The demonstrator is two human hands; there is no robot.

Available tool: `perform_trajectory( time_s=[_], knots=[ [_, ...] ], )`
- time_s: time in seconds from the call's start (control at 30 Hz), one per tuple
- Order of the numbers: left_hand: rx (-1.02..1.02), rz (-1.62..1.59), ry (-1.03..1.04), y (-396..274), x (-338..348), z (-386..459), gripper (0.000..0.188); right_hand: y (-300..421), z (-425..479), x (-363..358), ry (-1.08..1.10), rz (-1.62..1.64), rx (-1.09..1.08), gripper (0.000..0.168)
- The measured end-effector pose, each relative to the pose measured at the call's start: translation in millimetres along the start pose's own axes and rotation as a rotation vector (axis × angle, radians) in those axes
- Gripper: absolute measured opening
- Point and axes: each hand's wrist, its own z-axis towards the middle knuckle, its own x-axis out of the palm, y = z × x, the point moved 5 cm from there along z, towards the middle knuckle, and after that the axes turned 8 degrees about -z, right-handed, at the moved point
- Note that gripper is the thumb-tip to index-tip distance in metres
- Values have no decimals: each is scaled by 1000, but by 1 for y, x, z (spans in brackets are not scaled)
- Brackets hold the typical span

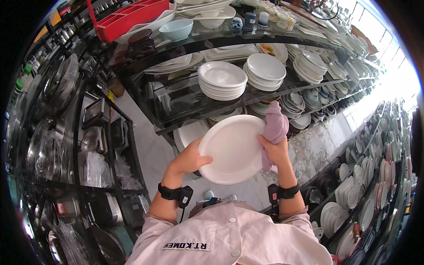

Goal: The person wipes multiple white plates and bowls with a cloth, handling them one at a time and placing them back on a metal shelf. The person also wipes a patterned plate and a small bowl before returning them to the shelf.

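Observation:
A white oval plate (233, 149) is held between my two hands in front of my body, its upper face towards me. My left hand (192, 157) grips the left rim, thumb lying on the face. At the right rim my right hand (275, 149) holds a mauve cloth (276, 124) bunched against the plate, with the thumb touching the edge. Beyond the plate, a stack of white oval plates (222, 81) sits on the glass shelf (185, 111). Right of it stands a second stack of white plates (265, 73).
Black-framed shelves (78, 159) with metal pans and plastic-wrapped ware line the left. Along the right runs a rack of upright plates (347, 192). A light blue bowl (176, 29) and a red divided tray (132, 18) stand on the top shelf. More white dishes (188, 132) lie low ahead.

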Motion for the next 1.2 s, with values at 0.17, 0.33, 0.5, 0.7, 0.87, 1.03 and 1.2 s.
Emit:
perform_trajectory(
  time_s=[0.17,0.33,0.5,0.7,0.87,1.03,1.2],
  knots=[
    [193,-344,-75,0,-7,1,75,-9,-2,6,-176,430,-93,48],
    [241,-364,-24,18,23,-7,83,-7,-6,34,-195,837,94,48],
    [329,-208,-52,32,25,-6,75,-5,-12,53,-107,840,128,50],
    [124,-254,10,31,7,-16,73,3,0,18,-86,559,16,54],
    [55,-191,49,29,22,-17,74,16,2,5,-134,-2,-89,54],
    [6,-344,-65,57,28,-4,72,11,-14,24,-465,-770,-593,55],
    [-8,-232,-3,58,35,1,73,26,-24,59,-366,-552,-566,71]
  ],
)
